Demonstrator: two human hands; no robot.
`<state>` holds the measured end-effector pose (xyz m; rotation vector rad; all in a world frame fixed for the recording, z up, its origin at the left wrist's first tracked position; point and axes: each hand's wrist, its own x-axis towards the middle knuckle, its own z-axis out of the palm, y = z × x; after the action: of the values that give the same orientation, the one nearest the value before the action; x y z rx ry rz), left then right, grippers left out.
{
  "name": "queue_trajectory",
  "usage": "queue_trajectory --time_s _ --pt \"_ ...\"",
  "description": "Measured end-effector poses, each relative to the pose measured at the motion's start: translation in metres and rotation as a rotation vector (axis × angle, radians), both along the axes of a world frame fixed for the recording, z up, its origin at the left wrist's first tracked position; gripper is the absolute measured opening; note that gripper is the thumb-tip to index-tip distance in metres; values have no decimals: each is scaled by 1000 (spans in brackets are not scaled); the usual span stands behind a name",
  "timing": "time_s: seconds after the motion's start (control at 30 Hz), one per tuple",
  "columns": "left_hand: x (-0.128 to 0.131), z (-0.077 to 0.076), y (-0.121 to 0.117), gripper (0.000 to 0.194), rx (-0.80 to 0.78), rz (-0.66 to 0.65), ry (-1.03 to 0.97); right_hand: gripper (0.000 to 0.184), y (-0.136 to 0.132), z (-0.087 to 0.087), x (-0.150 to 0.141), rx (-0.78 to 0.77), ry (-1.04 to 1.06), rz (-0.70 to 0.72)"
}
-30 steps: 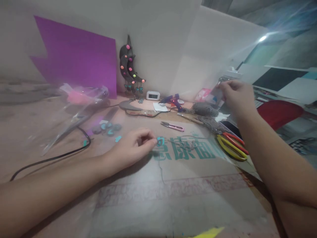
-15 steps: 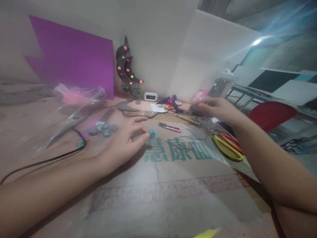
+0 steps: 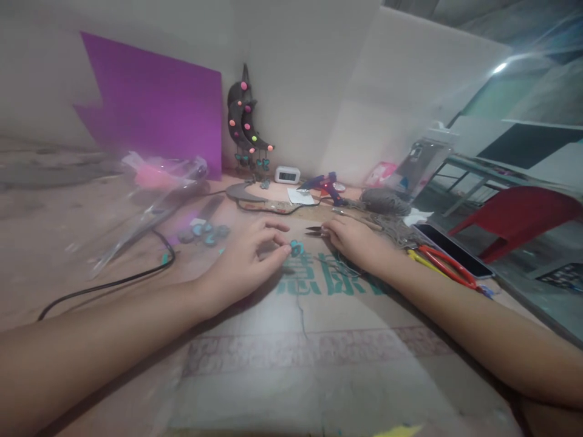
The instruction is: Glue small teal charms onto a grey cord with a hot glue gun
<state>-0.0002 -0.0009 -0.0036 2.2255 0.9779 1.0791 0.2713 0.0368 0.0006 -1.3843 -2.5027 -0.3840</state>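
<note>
My left hand [image 3: 255, 255] hovers over the printed sheet [image 3: 255, 388], its fingers curved and apart. Just off its thumb tip is a small teal-and-grey piece [image 3: 297, 247]; whether they touch I cannot tell. My right hand [image 3: 350, 240] closes on the handle of small thread snips [image 3: 314, 231], whose dark blades point left toward the teal piece. The handle is mostly hidden under the fingers. Grey yarn strands lie by the right wrist, and one thin strand [image 3: 301, 315] runs down the sheet.
Left of my left hand sit several teal-and-grey pieces [image 3: 204, 232] and a black cable [image 3: 122, 282]. Behind stand a white clock [image 3: 287, 175], a glue gun [image 3: 325, 185] and a decorated moon hanging [image 3: 246, 115]. A yarn ball [image 3: 385, 201], phone [image 3: 450, 249] and red-handled scissors [image 3: 446, 264] lie right.
My right hand has come down and left from near the yarn ball and taken hold of the snips. The view has turned slightly; my left hand keeps its place beside the teal piece.
</note>
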Motion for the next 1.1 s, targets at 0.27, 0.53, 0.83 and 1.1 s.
queue_trajectory --time_s 0.27,0.53,0.83,1.1 --pt "0 1 -1 16 39 13 -2 33 -43 28 -24 151 325 104" --pt "0 1 -2 15 106 25 3 32 -60 24 -40 256 176 200" --pt "0 2 -2 15 117 71 25 37 -54 13 -26 378 79 281" --pt "0 3 -2 16 116 71 11 32 -55 15 -26 413 17 267"
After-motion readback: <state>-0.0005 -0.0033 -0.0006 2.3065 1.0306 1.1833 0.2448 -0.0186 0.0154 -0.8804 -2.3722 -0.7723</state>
